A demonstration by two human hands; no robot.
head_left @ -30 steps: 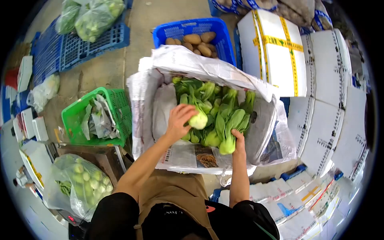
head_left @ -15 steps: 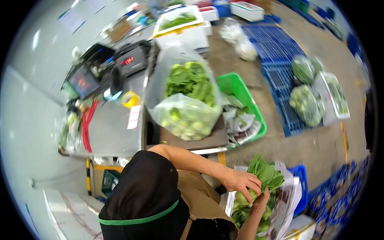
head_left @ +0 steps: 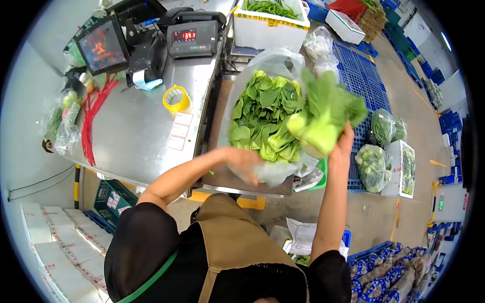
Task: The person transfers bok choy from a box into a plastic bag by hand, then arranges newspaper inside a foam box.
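Note:
My right hand is closed around a bunch of bok choy, blurred by motion, raised at the right side of a clear plastic bag. My left hand is smeared by motion at the bag's near edge; its fingers are not clear enough to read. The wide-mouthed plastic bag stands on a brown board and holds several heads of bok choy, leaves and pale stems showing. Part of the bag's right side is hidden behind the raised bunch.
Left of the bag, a steel table carries yellow tape, red ties, a lit scale display and a screen. A green crate sits at the bag's right. Bagged vegetables rest by blue pallets.
The bok choy bunch has moved from the lower-right box up to the bag, now in my right hand alone. My left hand has come off it and moved left to the bag's edge.

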